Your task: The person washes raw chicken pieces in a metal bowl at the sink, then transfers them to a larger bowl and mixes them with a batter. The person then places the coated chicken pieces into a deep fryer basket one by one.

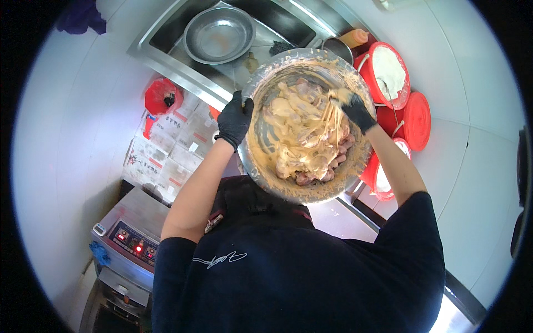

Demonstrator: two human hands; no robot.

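A large round metal basin (308, 193) is in front of me, its inner wall smeared with orange-yellow batter. Inside it lie raw meat pieces (308, 125), probably chicken, thickly coated with batter. My left hand (235, 120), in a black glove, grips the basin's left rim. My right hand (356, 110), also black-gloved, is inside the basin at the upper right, its fingers coated in batter. Strands of batter stretch down from those fingers to the meat. The fingers are partly hidden by batter, so whether they close on a piece cannot be told.
Behind the basin is a steel sink (166, 60) holding an empty metal bowl (220, 35). Red buckets of white powder (389, 70) stand at the right, near a sauce bottle (354, 38). Boxes (175, 141) and a red bin (160, 98) are at left, above a control-panel appliance (133, 233).
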